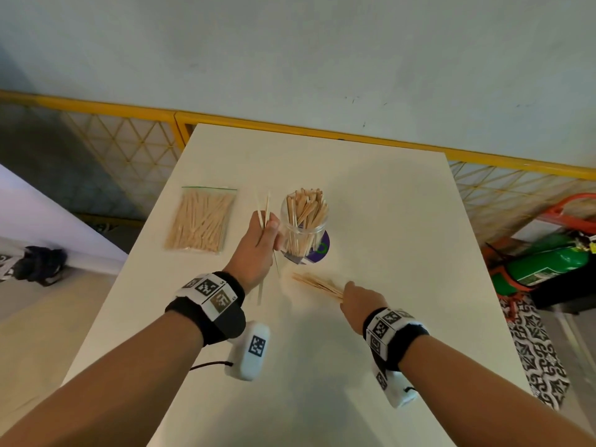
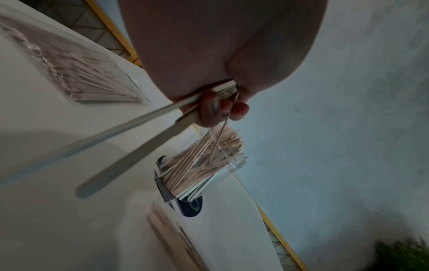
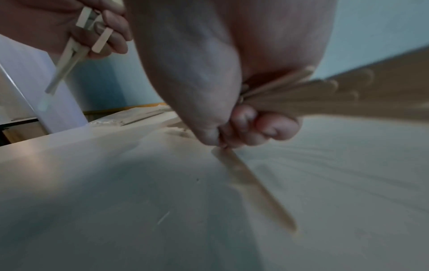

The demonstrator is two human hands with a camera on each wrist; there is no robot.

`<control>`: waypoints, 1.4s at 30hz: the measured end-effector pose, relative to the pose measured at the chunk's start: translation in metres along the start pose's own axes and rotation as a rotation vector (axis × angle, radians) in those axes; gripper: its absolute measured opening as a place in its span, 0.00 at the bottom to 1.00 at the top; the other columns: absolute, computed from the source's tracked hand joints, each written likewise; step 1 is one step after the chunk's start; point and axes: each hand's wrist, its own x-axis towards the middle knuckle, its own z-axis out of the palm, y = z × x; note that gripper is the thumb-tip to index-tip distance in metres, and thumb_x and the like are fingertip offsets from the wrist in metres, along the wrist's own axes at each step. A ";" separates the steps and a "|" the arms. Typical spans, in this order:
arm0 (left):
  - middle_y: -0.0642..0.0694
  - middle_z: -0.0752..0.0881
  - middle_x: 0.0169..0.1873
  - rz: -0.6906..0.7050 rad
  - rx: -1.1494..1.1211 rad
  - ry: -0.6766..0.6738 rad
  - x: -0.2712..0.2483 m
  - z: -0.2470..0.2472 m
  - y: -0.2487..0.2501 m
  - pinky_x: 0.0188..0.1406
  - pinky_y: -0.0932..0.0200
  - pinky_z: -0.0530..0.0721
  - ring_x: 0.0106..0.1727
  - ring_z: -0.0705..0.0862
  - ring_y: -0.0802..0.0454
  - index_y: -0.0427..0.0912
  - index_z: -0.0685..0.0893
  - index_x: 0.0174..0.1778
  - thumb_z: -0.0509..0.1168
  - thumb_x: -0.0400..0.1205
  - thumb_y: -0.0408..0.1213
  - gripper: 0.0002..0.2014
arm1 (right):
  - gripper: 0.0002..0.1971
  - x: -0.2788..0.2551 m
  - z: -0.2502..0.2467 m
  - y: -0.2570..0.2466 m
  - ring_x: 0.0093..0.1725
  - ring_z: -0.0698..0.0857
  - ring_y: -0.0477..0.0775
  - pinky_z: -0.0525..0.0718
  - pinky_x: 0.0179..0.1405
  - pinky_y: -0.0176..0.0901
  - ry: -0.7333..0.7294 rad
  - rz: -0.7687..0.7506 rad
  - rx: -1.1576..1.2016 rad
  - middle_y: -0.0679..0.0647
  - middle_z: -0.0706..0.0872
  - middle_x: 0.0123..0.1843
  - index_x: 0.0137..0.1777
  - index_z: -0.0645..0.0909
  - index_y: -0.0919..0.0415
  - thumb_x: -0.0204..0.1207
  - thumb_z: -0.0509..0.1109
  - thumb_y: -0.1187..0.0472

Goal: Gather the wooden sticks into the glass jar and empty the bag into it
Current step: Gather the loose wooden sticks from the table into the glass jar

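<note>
A clear glass jar [image 1: 304, 229] holding several wooden sticks stands mid-table on a purple disc [image 1: 319, 251]. My left hand [image 1: 263, 240] hovers just left of the jar and grips a few sticks [image 2: 144, 146] upright. My right hand [image 1: 358, 301] is low over the table in front of the jar and holds a bundle of sticks [image 1: 317, 284] fanned toward the left. In the right wrist view one more stick [image 3: 253, 187] lies on the table under the fingers [image 3: 276, 126]. A sealed clear bag [image 1: 200, 220] full of sticks lies flat to the left.
The white table [image 1: 387, 221] ends close behind the jar, with a yellow mesh fence [image 1: 135, 146] beyond it. A green cylinder [image 1: 548, 262] and a patterned cloth [image 1: 535, 346] lie on the floor to the right.
</note>
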 end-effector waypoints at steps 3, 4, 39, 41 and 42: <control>0.50 0.73 0.32 -0.002 -0.001 0.009 0.004 -0.004 -0.001 0.31 0.62 0.67 0.24 0.69 0.64 0.45 0.69 0.49 0.47 0.91 0.40 0.08 | 0.14 -0.004 -0.005 0.002 0.56 0.84 0.64 0.78 0.51 0.49 -0.091 -0.059 0.114 0.61 0.84 0.58 0.63 0.69 0.63 0.83 0.57 0.56; 0.50 0.73 0.32 -0.009 -0.007 0.010 0.005 -0.005 -0.001 0.30 0.62 0.67 0.24 0.68 0.63 0.46 0.69 0.49 0.47 0.91 0.41 0.09 | 0.11 -0.007 -0.008 0.003 0.51 0.83 0.63 0.76 0.47 0.48 -0.108 -0.087 0.194 0.59 0.83 0.52 0.59 0.68 0.62 0.83 0.57 0.56; 0.48 0.76 0.42 0.320 0.225 0.034 0.099 0.031 -0.002 0.40 0.68 0.76 0.41 0.77 0.53 0.43 0.71 0.51 0.48 0.88 0.44 0.10 | 0.13 0.073 -0.112 -0.059 0.40 0.80 0.38 0.77 0.43 0.30 0.574 -0.310 1.320 0.46 0.79 0.40 0.53 0.74 0.63 0.85 0.58 0.53; 0.50 0.74 0.42 0.324 0.318 0.051 0.098 0.030 -0.007 0.44 0.75 0.73 0.45 0.74 0.54 0.41 0.73 0.50 0.47 0.88 0.45 0.13 | 0.11 0.076 -0.107 -0.056 0.51 0.75 0.47 0.74 0.54 0.38 0.588 -0.246 1.171 0.47 0.77 0.46 0.52 0.76 0.57 0.84 0.57 0.51; 0.52 0.73 0.42 0.333 0.376 0.069 0.096 0.029 -0.010 0.47 0.77 0.70 0.46 0.71 0.54 0.41 0.74 0.49 0.46 0.88 0.45 0.15 | 0.12 0.077 -0.105 -0.054 0.54 0.72 0.48 0.72 0.57 0.40 0.611 -0.220 1.045 0.47 0.76 0.48 0.53 0.77 0.56 0.84 0.57 0.50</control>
